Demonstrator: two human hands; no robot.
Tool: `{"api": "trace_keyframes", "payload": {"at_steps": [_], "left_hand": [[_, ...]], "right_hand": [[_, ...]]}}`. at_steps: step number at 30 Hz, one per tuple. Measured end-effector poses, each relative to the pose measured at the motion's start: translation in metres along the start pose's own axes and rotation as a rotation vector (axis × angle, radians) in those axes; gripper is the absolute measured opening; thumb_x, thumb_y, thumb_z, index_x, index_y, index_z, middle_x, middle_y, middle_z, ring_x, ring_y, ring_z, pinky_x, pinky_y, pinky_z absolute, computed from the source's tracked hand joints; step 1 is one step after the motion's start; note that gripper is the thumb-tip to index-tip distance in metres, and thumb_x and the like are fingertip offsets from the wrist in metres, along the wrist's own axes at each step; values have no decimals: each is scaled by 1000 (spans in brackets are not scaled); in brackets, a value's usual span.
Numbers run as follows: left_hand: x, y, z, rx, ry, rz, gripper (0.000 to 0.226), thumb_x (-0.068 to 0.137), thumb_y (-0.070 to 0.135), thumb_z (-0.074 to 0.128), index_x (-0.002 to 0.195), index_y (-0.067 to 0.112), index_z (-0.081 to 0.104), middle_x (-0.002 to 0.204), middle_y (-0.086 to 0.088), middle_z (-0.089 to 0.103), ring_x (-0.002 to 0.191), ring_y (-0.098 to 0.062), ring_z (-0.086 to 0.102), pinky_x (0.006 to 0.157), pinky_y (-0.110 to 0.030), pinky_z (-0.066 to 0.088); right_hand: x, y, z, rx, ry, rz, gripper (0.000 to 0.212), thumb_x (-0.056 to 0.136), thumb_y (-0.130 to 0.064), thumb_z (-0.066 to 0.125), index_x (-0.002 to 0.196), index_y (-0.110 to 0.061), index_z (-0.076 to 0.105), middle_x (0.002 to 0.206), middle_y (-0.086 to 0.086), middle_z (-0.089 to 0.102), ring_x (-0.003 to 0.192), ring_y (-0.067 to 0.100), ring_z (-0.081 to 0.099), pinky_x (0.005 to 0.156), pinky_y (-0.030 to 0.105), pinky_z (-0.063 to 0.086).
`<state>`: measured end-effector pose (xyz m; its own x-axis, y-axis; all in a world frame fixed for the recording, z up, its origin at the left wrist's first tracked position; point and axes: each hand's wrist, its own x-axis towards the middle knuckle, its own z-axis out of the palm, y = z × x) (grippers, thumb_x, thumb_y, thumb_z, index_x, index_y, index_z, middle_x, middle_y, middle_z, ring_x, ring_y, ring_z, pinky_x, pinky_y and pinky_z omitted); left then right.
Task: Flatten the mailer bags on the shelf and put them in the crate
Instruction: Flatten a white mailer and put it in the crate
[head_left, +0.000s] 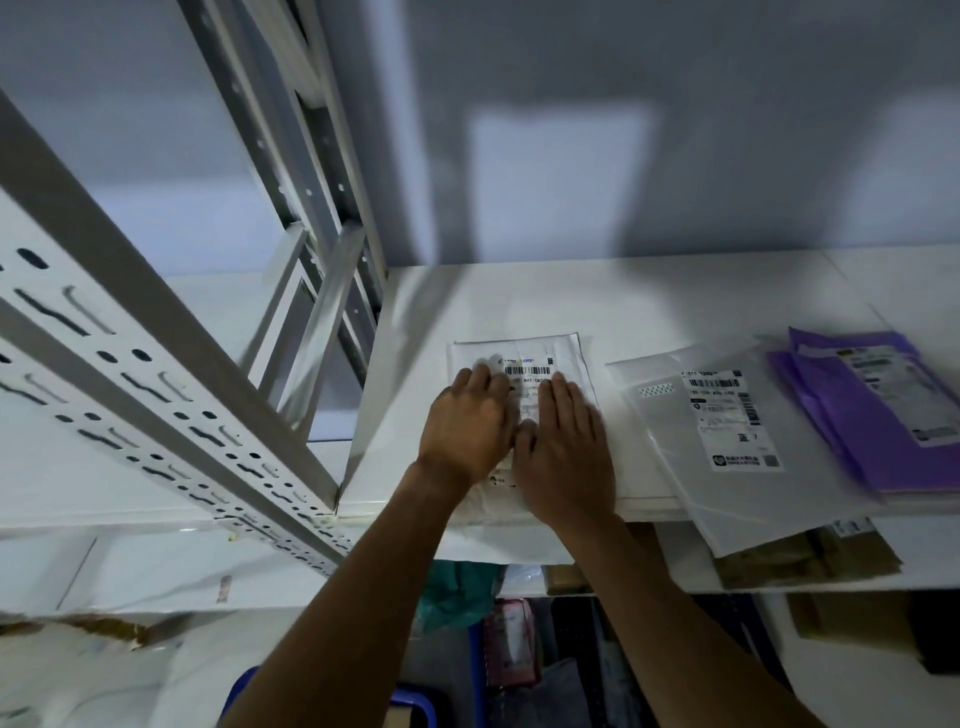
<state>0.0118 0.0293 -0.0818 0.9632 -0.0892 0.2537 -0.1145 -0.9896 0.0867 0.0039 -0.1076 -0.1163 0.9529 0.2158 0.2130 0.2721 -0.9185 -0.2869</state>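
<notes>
We see both hands palm down on a white mailer bag (566, 358), side by side, thumbs touching in the middle. The left hand (467, 426) covers the bag's 9 o'clock half and the right hand (563, 457) its 3 o'clock half. Fingers are laid out flat and point to 12 o'clock. Neither hand curls round or pinches anything; both just press on the bag. The bag lies under the palms and its top edge and barcode label (527, 370) show past the fingertips at 12 o'clock. Its near end hangs a little over the front edge of the shelf (649, 296), below the wrists at 6 o'clock.

At 3 o'clock of the right hand, close but not touching, lies a frosted clear mailer bag (670, 457) with a printed label, tilted, its near corner overhanging the shelf edge. Further toward 3 o'clock sits a stack of purple mailer bags (878, 431), overlapping the clear one's far side.

At 9 o'clock stand the slotted metal rack posts (156, 338). At 6 o'clock, below the shelf, we note a brown parcel (779, 561), a teal bag (457, 592) and a blue plastic rim (415, 699). We cannot tell if that rim is the crate.
</notes>
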Motion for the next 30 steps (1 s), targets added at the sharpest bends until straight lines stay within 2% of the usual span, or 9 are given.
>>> {"api": "trace_keyframes", "payload": {"at_steps": [4, 6, 8, 10, 14, 17, 20, 25, 30], "left_hand": [[9, 8, 10, -41, 47, -124, 38, 98, 32, 49, 126, 6, 53, 111, -13, 59, 97, -29, 59, 76, -40, 52], [11, 7, 16, -5, 83, -86, 40, 98, 31, 48, 131, 8, 53, 126, -16, 56, 112, -32, 56, 90, -43, 48], [10, 0, 20, -32, 37, -11, 52, 99, 32, 40, 145, 9, 46, 155, -15, 41, 142, -30, 38, 114, -45, 36], [11, -7, 24, -108, -39, -25, 61, 101, 37, 27, 157, 12, 30, 167, -7, 19, 155, -22, 14, 123, -45, 20], [12, -10, 29, -136, -142, -35, 65, 104, 47, 19, 162, 18, 8, 169, -2, -3, 156, -19, -7, 127, -43, 6], [14, -13, 30, -76, -216, -13, 80, 98, 59, 21, 161, 18, -3, 169, -3, -11, 155, -20, -14, 127, -41, 0], [13, -15, 31, -81, -221, -27, 90, 85, 64, 5, 161, 17, -5, 169, -4, -6, 155, -17, -12, 127, -38, 0], [12, -13, 28, -114, -201, -26, 88, 87, 65, 11, 161, 20, -4, 169, 0, -7, 155, -16, -13, 127, -38, 0], [12, -13, 31, -103, -191, -22, 72, 101, 48, 26, 162, 19, 0, 169, -2, -8, 155, -19, -12, 127, -43, 3]], "right_hand": [[-1, 0, -1, 13, -25, 11, 65, 103, -39, 16, 158, -6, 28, 166, 13, 24, 155, 24, 19, 127, 42, 16], [1, 0, -1, 17, -24, 7, 68, 102, -40, 12, 159, -7, 25, 167, 11, 21, 156, 23, 16, 127, 41, 14], [1, 0, -1, 37, -28, 5, 68, 102, -41, 12, 158, -6, 27, 167, 12, 22, 156, 23, 16, 127, 41, 13], [4, -2, -5, 91, -26, 20, 68, 101, -42, 15, 154, -4, 36, 163, 14, 32, 153, 26, 24, 126, 43, 20], [39, -12, -20, 122, -78, 145, 54, 103, -37, 35, 142, -2, 46, 149, 14, 41, 139, 29, 35, 114, 42, 35], [70, -24, -17, 297, -99, 45, 47, 108, -30, 35, 148, -9, 45, 158, 6, 36, 146, 20, 29, 121, 33, 21], [77, -29, -2, 371, -180, -118, 50, 109, -33, 33, 156, -16, 37, 166, 1, 26, 154, 11, 15, 125, 26, 2], [77, -21, 3, 292, -193, -76, 57, 109, -41, 24, 160, -16, 25, 169, -1, 15, 156, 9, 6, 127, 31, -1], [65, -13, -6, 220, -224, 25, 58, 109, -40, 16, 162, -17, 17, 171, -1, 7, 156, 9, -1, 127, 31, -3]]}}
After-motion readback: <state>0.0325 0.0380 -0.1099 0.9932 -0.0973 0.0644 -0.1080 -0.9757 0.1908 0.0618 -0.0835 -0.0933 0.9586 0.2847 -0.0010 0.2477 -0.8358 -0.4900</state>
